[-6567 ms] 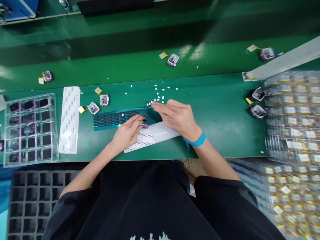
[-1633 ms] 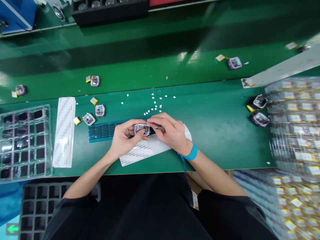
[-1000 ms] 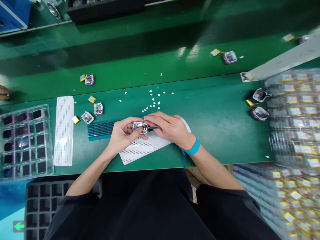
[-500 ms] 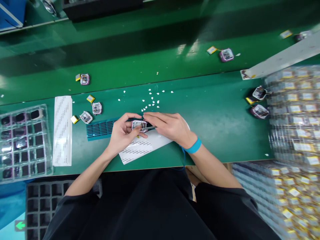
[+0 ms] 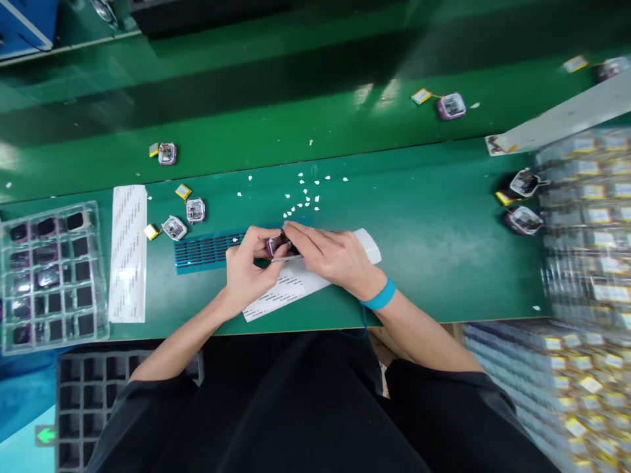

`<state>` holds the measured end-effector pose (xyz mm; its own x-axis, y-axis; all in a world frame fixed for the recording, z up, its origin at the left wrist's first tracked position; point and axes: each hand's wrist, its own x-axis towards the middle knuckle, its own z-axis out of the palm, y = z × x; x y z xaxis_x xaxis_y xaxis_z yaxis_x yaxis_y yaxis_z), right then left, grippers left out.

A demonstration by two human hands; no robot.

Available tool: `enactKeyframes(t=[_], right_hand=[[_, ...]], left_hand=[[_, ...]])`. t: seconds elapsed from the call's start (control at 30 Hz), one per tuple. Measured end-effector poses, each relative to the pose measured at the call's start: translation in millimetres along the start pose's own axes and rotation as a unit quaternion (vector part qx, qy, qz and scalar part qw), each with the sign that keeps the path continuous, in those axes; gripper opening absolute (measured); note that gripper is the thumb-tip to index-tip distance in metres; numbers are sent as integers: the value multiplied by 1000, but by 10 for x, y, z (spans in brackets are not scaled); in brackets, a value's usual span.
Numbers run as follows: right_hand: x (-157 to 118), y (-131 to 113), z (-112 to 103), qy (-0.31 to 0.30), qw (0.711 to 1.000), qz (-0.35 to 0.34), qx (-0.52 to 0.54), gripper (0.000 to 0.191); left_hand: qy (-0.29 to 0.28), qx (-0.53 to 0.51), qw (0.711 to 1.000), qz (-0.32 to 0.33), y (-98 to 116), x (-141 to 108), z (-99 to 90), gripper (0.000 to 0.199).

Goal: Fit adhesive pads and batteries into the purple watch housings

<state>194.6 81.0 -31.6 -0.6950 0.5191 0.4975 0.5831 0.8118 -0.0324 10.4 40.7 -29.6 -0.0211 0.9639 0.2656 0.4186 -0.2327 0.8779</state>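
Observation:
My left hand (image 5: 250,268) grips a small purple square watch housing (image 5: 274,246) with its opening tilted toward the right. My right hand (image 5: 340,257), wearing a blue wrist strap (image 5: 379,293), is closed around slim metal tweezers (image 5: 288,258), most of which its fingers hide. Its fingertips meet the right side of the housing. Beneath both hands lies a white printed sheet (image 5: 276,295). A teal slotted strip (image 5: 202,253) runs out to the left. Several small white stickers (image 5: 305,191) are scattered just beyond my fingers.
Open housings with yellow batteries lie at left (image 5: 196,210), far right (image 5: 525,220) and back (image 5: 451,106). A clear tray (image 5: 54,276) of dark parts and a white sheet (image 5: 128,256) are at left. Stacked clear trays (image 5: 586,230) stand at right.
The housing has turned in my left hand, from facing up to tilted on its side with its purple wall showing. My right fingers have closed in on it. The view has shifted slightly.

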Motion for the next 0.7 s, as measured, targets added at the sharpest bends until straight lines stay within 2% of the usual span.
enactKeyframes(t=[0.1,0.2,0.33,0.43,0.57,0.7], right_hand=[[-6,-1,-11,-17,999,4,28,34],[-28,-10,31,-10,996,38,86,41],[-37,-33,101,50,981,100,156,44],[-11,-30,99,66,973,136,173,44],[20,13,50,68,975,110,180,32],[0,56,22,44,978,92,183,26]], left_hand=[[18,-8,1000,5,17,11,-8,11],[20,-66,997,-39,13,27,-21,7],[-8,-180,979,-97,5,56,-30,19],[-24,-219,968,-120,17,80,-41,25],[-47,-230,963,-136,39,88,-64,28],[-57,-221,959,-168,45,82,-73,30]])
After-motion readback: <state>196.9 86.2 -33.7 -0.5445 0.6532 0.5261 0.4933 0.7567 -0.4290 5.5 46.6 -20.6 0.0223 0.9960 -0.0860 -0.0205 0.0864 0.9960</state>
